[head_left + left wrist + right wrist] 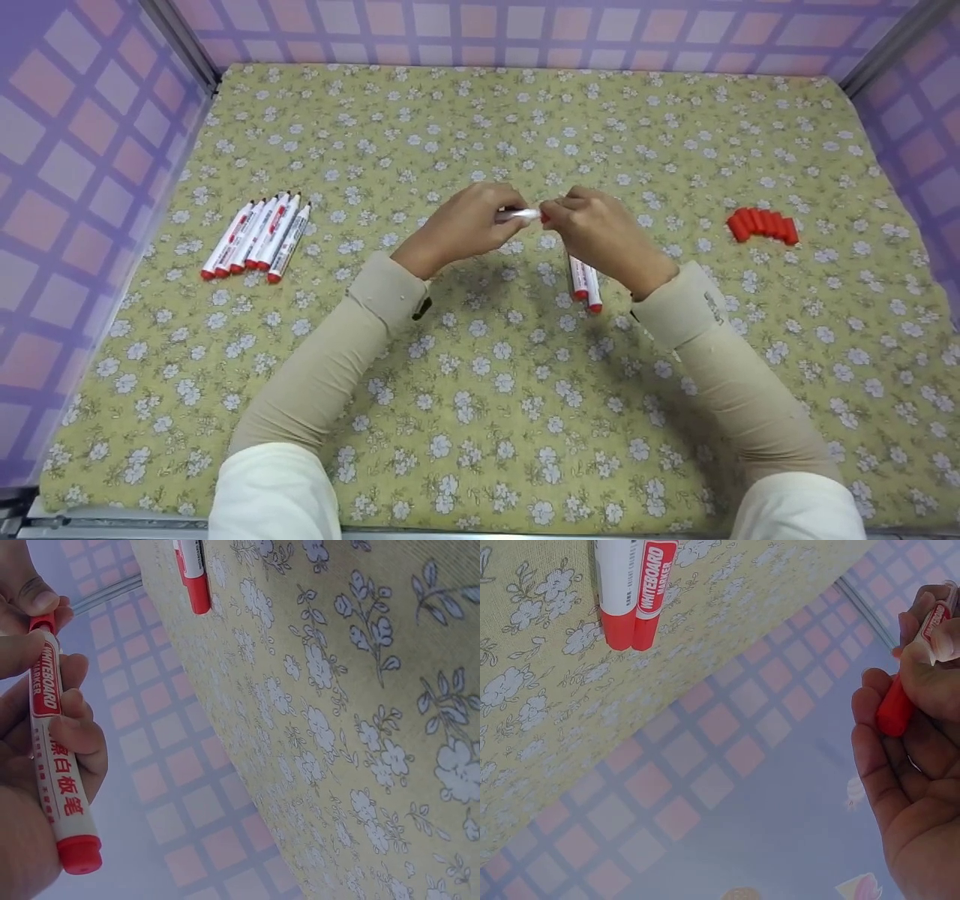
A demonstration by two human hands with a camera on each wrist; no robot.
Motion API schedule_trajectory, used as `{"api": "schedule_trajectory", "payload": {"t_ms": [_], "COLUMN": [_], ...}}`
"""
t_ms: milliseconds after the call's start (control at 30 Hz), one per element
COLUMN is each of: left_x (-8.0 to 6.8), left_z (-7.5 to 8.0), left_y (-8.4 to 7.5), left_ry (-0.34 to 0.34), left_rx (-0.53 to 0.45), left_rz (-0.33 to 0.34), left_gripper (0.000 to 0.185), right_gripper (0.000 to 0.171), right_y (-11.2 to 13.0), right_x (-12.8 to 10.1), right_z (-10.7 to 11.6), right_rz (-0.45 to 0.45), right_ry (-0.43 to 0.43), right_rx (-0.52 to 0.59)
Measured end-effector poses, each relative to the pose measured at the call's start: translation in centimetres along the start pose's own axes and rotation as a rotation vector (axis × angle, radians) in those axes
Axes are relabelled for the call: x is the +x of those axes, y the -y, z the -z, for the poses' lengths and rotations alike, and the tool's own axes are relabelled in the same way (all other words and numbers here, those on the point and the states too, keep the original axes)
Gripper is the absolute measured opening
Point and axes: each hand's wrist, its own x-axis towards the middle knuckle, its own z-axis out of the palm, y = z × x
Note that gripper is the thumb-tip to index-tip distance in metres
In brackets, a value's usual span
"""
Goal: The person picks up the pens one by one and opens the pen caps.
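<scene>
Both hands meet above the middle of the flowered cloth [480,390]. My left hand [469,223] grips the barrel of a white whiteboard marker [519,215], whose red butt end [79,853] points away from the other hand. My right hand [594,226] pinches the red cap [895,709] at the marker's tip end [41,621]; whether the cap is fully seated I cannot tell. Two more white markers [586,282] lie side by side on the cloth just under my right wrist, also seen as the two markers [634,592] in the right wrist view.
A row of several white markers [255,236] lies at the left of the cloth. A cluster of loose red caps [761,225] sits at the right. Purple checked walls [82,150] close in the left, back and right sides.
</scene>
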Motion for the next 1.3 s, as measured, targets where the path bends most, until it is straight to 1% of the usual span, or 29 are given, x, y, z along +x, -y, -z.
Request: {"api": "schedule_trajectory", "payload": {"t_ms": [300, 400, 567, 733, 967, 1200, 1300], "left_x": [-0.5, -0.7, -1.1, -1.6, -2.5, -3.6, -4.1], "left_z": [0.4, 0.6, 1.0, 1.4, 2.2, 3.3, 3.9], "left_y": [0.3, 0.5, 1.1, 1.9, 3.0, 4.5, 5.1], "left_ry": [-0.011, -0.010, -0.007, -0.021, -0.067, -0.118, -0.139], "left_rx": [0.011, 0.011, 0.028, 0.022, -0.003, 0.017, 0.003], "left_rz": [0.006, 0.023, 0.077, 0.150, 0.249, 0.299, 0.330], "left_gripper": [0.025, 0.025, 0.029, 0.031, 0.029, 0.031, 0.031], "right_gripper": [0.011, 0.011, 0.010, 0.009, 0.010, 0.014, 0.015], "right_y": [-0.1, -0.2, -0.1, -0.1, -0.2, -0.3, -0.4], "right_x": [-0.1, -0.1, -0.2, -0.2, -0.3, -0.6, -0.7], "right_z": [0.3, 0.3, 0.4, 0.4, 0.3, 0.4, 0.4], "right_rz": [-0.017, -0.016, -0.013, -0.023, -0.015, -0.022, -0.019], "right_ry": [-0.006, -0.010, -0.004, 0.000, -0.009, -0.003, 0.001], "right_rx": [0.008, 0.013, 0.000, 0.008, 0.017, 0.023, 0.014]}}
